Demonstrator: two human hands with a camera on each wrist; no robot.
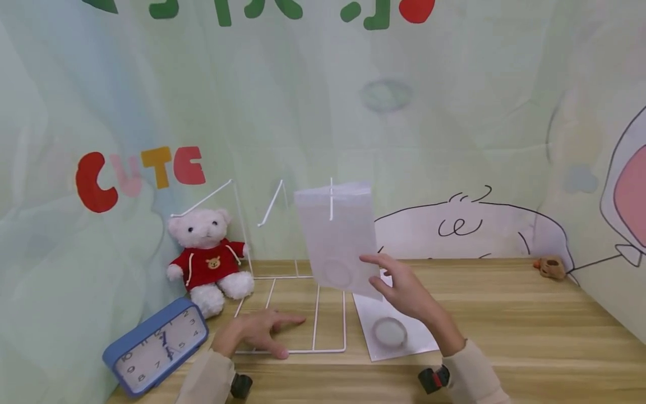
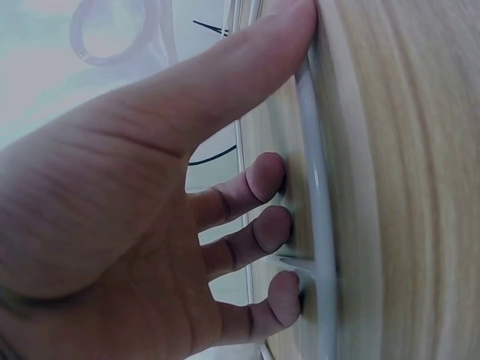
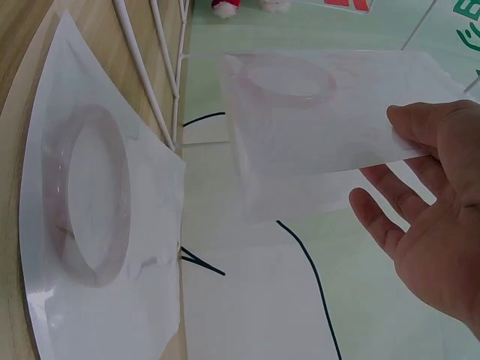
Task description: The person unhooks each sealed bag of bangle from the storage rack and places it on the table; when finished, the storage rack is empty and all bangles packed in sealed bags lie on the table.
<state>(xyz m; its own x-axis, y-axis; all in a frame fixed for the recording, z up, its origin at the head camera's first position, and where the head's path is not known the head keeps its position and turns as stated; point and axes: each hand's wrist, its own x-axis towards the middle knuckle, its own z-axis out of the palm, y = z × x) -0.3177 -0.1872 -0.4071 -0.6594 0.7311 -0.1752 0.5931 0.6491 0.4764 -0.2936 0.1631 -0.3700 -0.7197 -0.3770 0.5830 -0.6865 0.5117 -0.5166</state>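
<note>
A white wire display rack [image 1: 330, 350] stands on the table, its upright arms rising at the back. From its right arm hangs a translucent white bag [image 1: 333, 235] with a pale pink ring inside. Beside this bag is my right hand [image 1: 404, 286], fingers and thumb extended and spread at its right edge; some fingers lie partly behind it in the right wrist view. My left hand [image 1: 259, 331] rests low over the rack's base, its thumb [image 2: 277, 45] along the front bar and its fingers loosely bent. A second bag [image 3: 154, 262] with a pink ring [image 3: 56, 202] lies flat on the table.
A white teddy bear [image 1: 209, 264] in a red hoodie sits left of the rack, under its left arm. A blue clock [image 1: 156, 345] leans at the front left. Far right lies a small brown object [image 1: 550, 267]. A printed cloth [image 1: 454, 140] hangs behind the table.
</note>
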